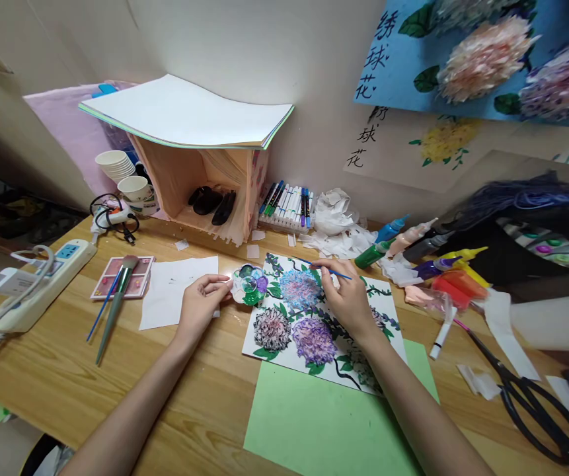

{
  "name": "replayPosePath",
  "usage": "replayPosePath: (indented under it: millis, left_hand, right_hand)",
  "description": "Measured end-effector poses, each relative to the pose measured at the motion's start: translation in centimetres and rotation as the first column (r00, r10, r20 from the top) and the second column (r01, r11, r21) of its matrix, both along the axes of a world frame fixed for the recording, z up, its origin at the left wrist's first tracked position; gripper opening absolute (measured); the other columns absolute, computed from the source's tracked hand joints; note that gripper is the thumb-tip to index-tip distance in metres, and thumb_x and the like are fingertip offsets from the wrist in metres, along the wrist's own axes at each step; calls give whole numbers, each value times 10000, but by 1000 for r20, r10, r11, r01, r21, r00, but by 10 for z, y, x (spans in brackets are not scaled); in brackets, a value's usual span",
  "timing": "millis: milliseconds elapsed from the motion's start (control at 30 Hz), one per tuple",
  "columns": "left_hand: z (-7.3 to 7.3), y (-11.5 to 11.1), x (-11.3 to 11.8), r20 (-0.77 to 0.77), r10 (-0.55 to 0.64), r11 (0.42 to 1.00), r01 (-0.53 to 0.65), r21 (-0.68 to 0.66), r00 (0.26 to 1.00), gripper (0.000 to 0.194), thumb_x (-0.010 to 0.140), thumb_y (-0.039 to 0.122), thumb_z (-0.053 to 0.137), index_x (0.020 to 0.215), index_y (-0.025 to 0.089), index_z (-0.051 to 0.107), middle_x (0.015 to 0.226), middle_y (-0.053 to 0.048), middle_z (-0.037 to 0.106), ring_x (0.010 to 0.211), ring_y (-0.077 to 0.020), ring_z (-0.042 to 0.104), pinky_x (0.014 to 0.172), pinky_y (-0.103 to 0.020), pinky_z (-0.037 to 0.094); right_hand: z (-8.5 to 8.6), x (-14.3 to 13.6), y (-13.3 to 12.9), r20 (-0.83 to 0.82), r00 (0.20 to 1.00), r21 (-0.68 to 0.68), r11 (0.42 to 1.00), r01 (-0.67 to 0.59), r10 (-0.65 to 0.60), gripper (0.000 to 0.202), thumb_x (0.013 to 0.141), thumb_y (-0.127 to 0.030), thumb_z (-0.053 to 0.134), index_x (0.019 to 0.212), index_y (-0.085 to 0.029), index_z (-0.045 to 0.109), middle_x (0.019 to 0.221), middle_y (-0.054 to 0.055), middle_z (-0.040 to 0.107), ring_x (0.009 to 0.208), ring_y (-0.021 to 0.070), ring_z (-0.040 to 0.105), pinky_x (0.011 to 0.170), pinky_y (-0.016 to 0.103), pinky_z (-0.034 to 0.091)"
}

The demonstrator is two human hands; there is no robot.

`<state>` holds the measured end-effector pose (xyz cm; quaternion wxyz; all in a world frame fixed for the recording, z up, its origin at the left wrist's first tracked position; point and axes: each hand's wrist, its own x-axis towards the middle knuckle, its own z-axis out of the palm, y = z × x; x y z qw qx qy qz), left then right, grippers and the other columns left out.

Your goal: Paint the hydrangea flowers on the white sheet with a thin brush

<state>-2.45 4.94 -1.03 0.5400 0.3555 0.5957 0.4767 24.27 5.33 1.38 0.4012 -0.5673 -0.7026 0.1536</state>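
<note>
My left hand (203, 299) pinches the edge of a small round paint palette (250, 285) smeared with green, purple and white paint. In my right hand (346, 297) is a thin blue paintbrush (334, 271), its tip over the upper part of a white flower picture (284, 357). The picture carries several raised fluffy blooms, among them a blue and pink flower (300, 289), a purple flower (314, 340) and a dark-edged pink flower (272, 329), with green leaves around them. My right hand and forearm hide part of its right side. A green sheet (304, 423) lies under the picture.
At the left lie a makeup-style brush (115, 311), a pink palette case (110, 281), white paper (160, 297) and a power strip (56, 284). Markers (289, 205), paper scraps (336, 218), paint bottles (373, 254) and black scissors (532, 396) lie behind and right. An open box (165, 175) stands at the back.
</note>
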Motion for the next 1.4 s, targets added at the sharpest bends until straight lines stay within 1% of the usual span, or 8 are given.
replayPosePath:
  millis: [533, 733, 800, 867, 967, 1033, 1167, 1400]
  left_hand:
    - [2, -1, 0, -33, 9, 1000, -9, 4, 999, 454, 566, 415, 813, 865, 114, 650, 726, -52, 716, 647, -150, 663, 689, -262, 533]
    - [3, -1, 0, -35, 12, 1000, -12, 1, 999, 449, 559, 424, 813, 851, 123, 652, 723, -50, 719, 649, -154, 666, 699, -267, 533]
    - [2, -1, 0, -35, 10, 1000, -10, 7, 999, 451, 562, 429, 810, 856, 125, 653, 722, -48, 718, 652, -154, 666, 697, -268, 533]
    - [0, -1, 1, -26, 6, 1000, -6, 12, 1000, 446, 568, 429, 808, 856, 126, 652, 728, -48, 719, 658, -155, 669, 701, -272, 536]
    - [-1, -2, 4, -8, 12, 1000, -12, -1, 1000, 443, 562, 422, 813, 846, 124, 651, 730, -50, 719, 654, -153, 669, 704, -275, 542]
    - [-2, -3, 6, 1, 13, 1000, -13, -6, 1000, 446, 560, 420, 815, 846, 121, 650, 723, -49, 718, 651, -150, 668, 699, -270, 544]
    - [-2, -4, 7, 7, 1, 1000, -1, 4, 1000, 440, 580, 411, 810, 866, 118, 649, 723, -49, 716, 657, -143, 667, 697, -259, 542]
    - [-3, -3, 4, -6, -11, 1000, 11, 12, 1000, 439, 605, 408, 798, 902, 127, 639, 738, -51, 724, 669, -145, 671, 705, -254, 534]
  right_hand:
    - [-5, 1, 3, 37, 999, -2, 1000, -6, 6, 237, 917, -256, 419, 976, -237, 649, 929, 57, 673, 950, 230, 568, 839, 388, 451]
    - [8, 0, -3, -45, 999, -11, 1000, -21, 21, 236, 922, -260, 423, 988, -248, 650, 936, 47, 674, 957, 221, 577, 857, 382, 442]
    - [16, -2, -9, -92, 994, 0, 998, -55, 55, 240, 926, -264, 419, 993, -254, 650, 945, 39, 675, 943, 214, 587, 856, 379, 442]
    - [25, -6, -16, -121, 982, -11, 989, -145, 143, 237, 926, -261, 421, 984, -260, 650, 944, 32, 673, 922, 207, 591, 829, 371, 452]
    - [30, -16, -25, -125, 939, -38, 944, -328, 321, 229, 917, -227, 429, 974, -263, 648, 928, 32, 660, 911, 193, 583, 795, 350, 466]
    - [30, -23, -28, -106, 911, -57, 912, -407, 400, 233, 911, -204, 428, 978, -257, 645, 917, 38, 648, 908, 186, 575, 792, 344, 470]
    - [25, -29, -29, -49, 891, -98, 886, -453, 450, 230, 902, -197, 430, 987, -238, 640, 889, 53, 635, 898, 190, 566, 783, 353, 478]
    - [29, -22, -27, -73, 904, -86, 900, -427, 422, 242, 902, -210, 434, 1007, -263, 645, 927, 44, 643, 916, 195, 574, 786, 360, 478]
